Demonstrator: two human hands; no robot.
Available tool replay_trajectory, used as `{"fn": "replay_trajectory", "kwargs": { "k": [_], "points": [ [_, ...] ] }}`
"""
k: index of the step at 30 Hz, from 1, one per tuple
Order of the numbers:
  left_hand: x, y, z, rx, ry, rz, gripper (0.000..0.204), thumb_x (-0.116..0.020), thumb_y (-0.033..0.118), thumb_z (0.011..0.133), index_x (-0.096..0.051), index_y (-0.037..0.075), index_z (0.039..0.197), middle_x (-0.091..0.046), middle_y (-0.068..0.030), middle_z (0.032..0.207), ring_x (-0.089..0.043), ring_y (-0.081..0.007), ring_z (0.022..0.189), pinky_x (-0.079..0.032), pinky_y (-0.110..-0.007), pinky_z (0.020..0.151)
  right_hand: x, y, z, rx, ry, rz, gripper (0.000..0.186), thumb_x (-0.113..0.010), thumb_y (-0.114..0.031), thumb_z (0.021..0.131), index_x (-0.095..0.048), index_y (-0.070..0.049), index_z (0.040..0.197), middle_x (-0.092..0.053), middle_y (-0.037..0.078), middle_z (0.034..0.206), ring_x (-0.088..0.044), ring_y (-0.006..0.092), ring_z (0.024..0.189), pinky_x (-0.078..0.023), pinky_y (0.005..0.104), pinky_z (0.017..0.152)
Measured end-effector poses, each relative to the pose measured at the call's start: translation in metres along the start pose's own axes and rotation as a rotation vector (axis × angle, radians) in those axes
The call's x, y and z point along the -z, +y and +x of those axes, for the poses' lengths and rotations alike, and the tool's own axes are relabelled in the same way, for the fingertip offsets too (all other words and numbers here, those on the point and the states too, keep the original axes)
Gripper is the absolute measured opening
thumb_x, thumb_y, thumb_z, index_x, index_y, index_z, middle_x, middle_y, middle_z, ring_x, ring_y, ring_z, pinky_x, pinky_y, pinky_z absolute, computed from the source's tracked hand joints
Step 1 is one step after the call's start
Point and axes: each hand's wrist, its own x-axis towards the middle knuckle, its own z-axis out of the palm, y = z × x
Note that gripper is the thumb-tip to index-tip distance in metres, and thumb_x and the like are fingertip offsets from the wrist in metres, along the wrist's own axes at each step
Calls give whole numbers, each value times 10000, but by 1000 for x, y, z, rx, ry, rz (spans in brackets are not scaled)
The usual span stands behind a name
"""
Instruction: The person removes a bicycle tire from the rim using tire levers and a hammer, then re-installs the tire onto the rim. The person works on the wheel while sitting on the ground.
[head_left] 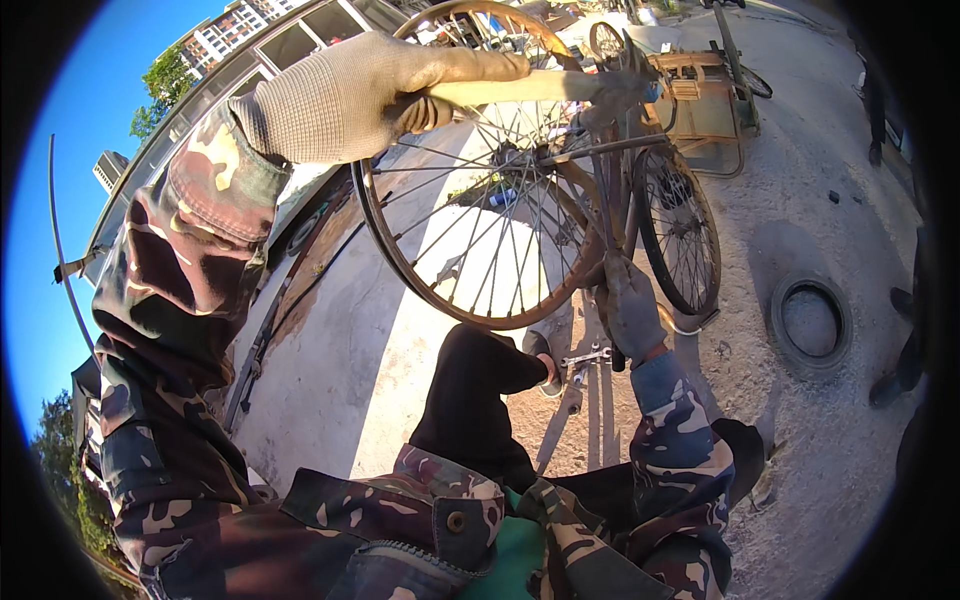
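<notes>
Pale wooden handle (515, 89) in your left hand (365, 98): the gloved fingers are closed around it, with the thumb stretched along the top. It runs out to the right above the large spoked wheel (517, 160), and its far end meets dark, cluttered parts, so you cannot tell the shape of the tool's head. Your wheel stands upright in front of you, with rust on its rim. Metal frame bars (613, 180) rise just to the right of it, and a second spoked wheel (677, 190) stands beyond them. Your right hand (632, 300), also gloved, is low against these bars, its fingers curled; you cannot tell exactly what they have hold of, or how tightly. Below it, open-ended wrenches (597, 355) lie on the ground (745, 380) near your shoe (545, 362). Well apart to the right, a loose black tyre (778, 322) lies flat, and a rusty cart (700, 105) stands farther back.
</notes>
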Motion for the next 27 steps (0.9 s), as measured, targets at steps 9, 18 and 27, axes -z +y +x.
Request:
{"fn": "replay_trajectory", "kwargs": {
  "k": [9, 18, 27],
  "points": [
    [24, 44, 34, -262, -15, -101, 546, -528, 29, 1036, -461, 138, 1567, -655, -72, 859, -612, -225, 656, -522, -376, 567, -13, -9, -2, 0, 60, -56, 451, -534, -392, 1128, -680, -47, 877, -587, -30, 719, -433, 28, 547, -321, 219, 493],
    [47, 58, 27, 225, -273, 43, 710, -671, 18, 923, -486, 193, 1586, -728, -202, 1152, -745, -287, 857, -585, -395, 766, 12, 12, 7, 37, 72, -64, 375, -518, -387, 1134, -666, -44, 1167, -570, -46, 791, -462, 23, 633, -378, 223, 534],
    [23, 51, 12, 2, -69, -60, 623, -673, 102, 959, -523, 184, 1558, -744, -161, 1136, -727, -252, 839, -589, -376, 773, -9, 14, 3, 36, 75, 27, 392, -519, -370, 1137, -674, -42, 991, -593, -39, 784, -454, 20, 613, -355, 213, 530]
  ]
}}
